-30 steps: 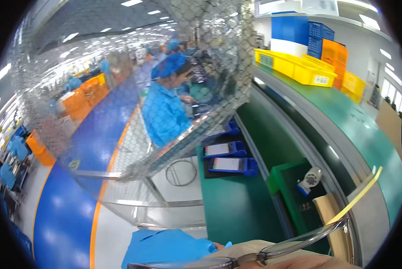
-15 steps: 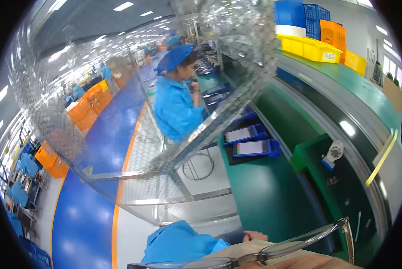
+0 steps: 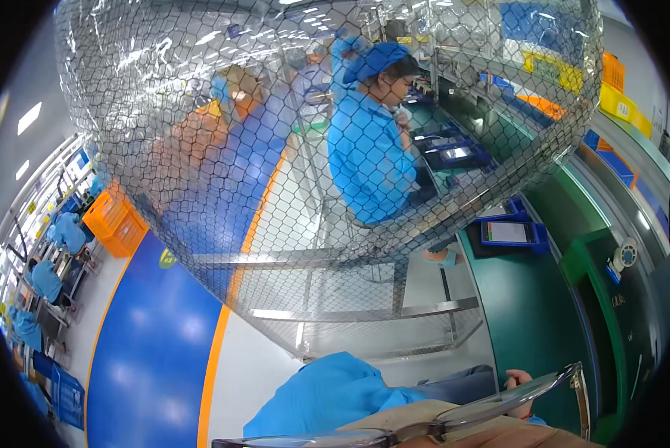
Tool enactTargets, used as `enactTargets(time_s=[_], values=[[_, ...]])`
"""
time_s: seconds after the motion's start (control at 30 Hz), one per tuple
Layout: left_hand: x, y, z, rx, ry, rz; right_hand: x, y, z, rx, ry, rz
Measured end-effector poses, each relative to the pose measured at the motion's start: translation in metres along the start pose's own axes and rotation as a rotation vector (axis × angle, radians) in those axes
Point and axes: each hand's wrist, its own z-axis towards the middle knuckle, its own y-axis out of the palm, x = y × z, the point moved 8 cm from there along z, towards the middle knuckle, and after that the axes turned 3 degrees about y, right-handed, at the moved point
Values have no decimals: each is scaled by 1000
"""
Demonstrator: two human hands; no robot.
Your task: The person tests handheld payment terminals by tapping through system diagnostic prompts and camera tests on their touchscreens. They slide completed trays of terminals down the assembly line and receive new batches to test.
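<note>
My right hand [image 3: 519, 381] is low at the right, partly behind an eyeglass lens, over the near part of the green bench top [image 3: 518, 313]. Its fingers look curled, and whatever may be in them is hidden. A red band and a bit of blue cuff show at the wrist. My left sleeve [image 3: 331, 392] is blue and at the bottom middle, but my left hand is out of sight. Farther along the bench, apart from my hand, a blue handheld terminal [image 3: 508, 233] with a pale screen lies on a black mat.
Clear sheeting with dark mesh [image 3: 275, 179] hangs on a metal frame ahead. Behind it sits a co-worker in blue [image 3: 368, 160]. A green-edged dark tray [image 3: 611, 336] and a white round-headed part [image 3: 624, 254] are at the right. Orange crates [image 3: 114, 220] stand beyond the blue walkway [image 3: 156, 328].
The view has swung left, so bench, terminals and co-worker sit farther right. The hanging mesh covers more of the view. My right hand appears farther right and higher, fingers curled.
</note>
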Motion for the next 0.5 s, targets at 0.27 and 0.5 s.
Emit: enactTargets(time_s=[0.27, 0.5], values=[[-29, 12, -27, -21, 46, 48, -11, 1, 7, 56, -56, -242], [19, -90, -45, 162, 195, 122, -57, 8, 4, 125, -268, -400]])
